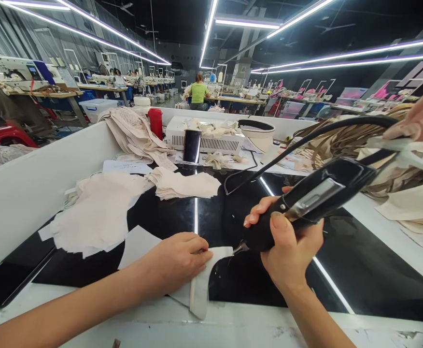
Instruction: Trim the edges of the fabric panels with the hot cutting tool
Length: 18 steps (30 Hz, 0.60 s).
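Observation:
My right hand [291,246] is wrapped round a black corded handheld tool [305,198] with a grey slider on its side. Its thin metal tip [240,247] meets the corner of a small cream fabric piece [211,270]. My left hand [182,261] is closed, its fingertips pressed together on that piece; a small dark bit shows between the fingers, too little to name. Under my left wrist lies a pale flat sheet [139,244]. Both hands work over a glossy black board [255,285].
Stacks of cream fabric pieces [95,208] lie left, with more cut pieces [186,183] behind. A phone [191,146] leans on a white box [175,133]. The tool's cord [316,128] arcs to the upper right, where another hand [421,116] appears beside fabric strips. Sewing tables stand beyond.

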Available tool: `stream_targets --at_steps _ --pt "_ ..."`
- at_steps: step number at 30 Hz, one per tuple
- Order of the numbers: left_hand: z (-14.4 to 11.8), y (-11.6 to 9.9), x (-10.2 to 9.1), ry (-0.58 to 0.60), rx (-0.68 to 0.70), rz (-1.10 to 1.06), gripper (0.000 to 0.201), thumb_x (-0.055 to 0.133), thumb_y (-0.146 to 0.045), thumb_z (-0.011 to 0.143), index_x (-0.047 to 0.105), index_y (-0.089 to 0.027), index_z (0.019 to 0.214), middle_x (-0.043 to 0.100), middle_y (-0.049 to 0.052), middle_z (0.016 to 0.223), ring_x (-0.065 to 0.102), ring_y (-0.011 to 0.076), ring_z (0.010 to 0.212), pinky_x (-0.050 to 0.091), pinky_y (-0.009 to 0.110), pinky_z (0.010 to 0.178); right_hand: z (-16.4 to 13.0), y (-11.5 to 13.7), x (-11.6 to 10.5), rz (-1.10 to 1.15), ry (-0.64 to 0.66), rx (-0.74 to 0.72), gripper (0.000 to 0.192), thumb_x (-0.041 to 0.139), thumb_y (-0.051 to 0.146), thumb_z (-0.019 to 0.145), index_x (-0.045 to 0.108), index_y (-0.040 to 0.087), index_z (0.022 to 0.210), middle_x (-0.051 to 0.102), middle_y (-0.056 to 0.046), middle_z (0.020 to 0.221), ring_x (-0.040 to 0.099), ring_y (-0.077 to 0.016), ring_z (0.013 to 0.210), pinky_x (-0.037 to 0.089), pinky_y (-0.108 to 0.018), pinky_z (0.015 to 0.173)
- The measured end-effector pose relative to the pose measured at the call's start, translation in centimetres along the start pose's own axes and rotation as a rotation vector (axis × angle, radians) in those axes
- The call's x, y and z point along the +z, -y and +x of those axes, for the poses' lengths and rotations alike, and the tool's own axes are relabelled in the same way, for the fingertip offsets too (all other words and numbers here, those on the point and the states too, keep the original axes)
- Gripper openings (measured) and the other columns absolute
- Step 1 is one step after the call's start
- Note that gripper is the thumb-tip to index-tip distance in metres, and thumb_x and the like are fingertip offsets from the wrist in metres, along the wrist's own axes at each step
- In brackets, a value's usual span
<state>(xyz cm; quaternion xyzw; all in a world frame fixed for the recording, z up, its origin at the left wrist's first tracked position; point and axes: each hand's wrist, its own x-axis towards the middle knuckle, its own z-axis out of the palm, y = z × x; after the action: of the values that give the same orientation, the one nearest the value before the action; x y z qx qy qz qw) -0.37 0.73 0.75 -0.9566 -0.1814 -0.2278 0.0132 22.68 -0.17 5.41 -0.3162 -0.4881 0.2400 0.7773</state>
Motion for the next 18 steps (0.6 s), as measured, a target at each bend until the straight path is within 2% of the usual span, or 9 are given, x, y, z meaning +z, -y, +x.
stream_targets --at_steps 6,12,18 --pt "-0.1 -0.5 0.3 -0.065 -0.026 -0.029 0.017 0.058 -0.010 0.116 0.074 -0.015 0.113 0.076 0.008 0.110 0.077 0.0205 0.101 0.067 0.035 0.095 0.1 0.3 0.1 -0.017 -0.042 -0.002 0.042 0.094 0.042 0.090 0.067 0.029 0.119 0.075 0.006 0.082 0.069 -0.0150 0.059 0.064 -0.032 0.055" --pt "-0.3 -0.7 1.1 -0.100 -0.049 -0.055 0.015 0.061 -0.010 0.114 0.075 -0.015 0.116 0.077 0.008 0.112 0.077 0.0210 0.103 0.067 0.035 0.098 0.7 0.7 0.7 -0.006 -0.087 0.004 0.045 0.095 0.042 0.085 0.067 0.028 0.116 0.073 0.006 0.078 0.067 -0.0157 0.055 0.062 -0.031 0.050" --pt "-0.2 -0.8 1.4 -0.131 -0.039 -0.032 0.020 0.055 -0.009 0.116 0.075 -0.014 0.116 0.076 0.008 0.110 0.075 0.0204 0.103 0.066 0.033 0.099 0.8 0.4 2.0 0.043 -0.053 0.004 0.044 0.094 0.042 0.087 0.066 0.028 0.118 0.071 0.006 0.079 0.068 -0.0156 0.056 0.061 -0.030 0.051"
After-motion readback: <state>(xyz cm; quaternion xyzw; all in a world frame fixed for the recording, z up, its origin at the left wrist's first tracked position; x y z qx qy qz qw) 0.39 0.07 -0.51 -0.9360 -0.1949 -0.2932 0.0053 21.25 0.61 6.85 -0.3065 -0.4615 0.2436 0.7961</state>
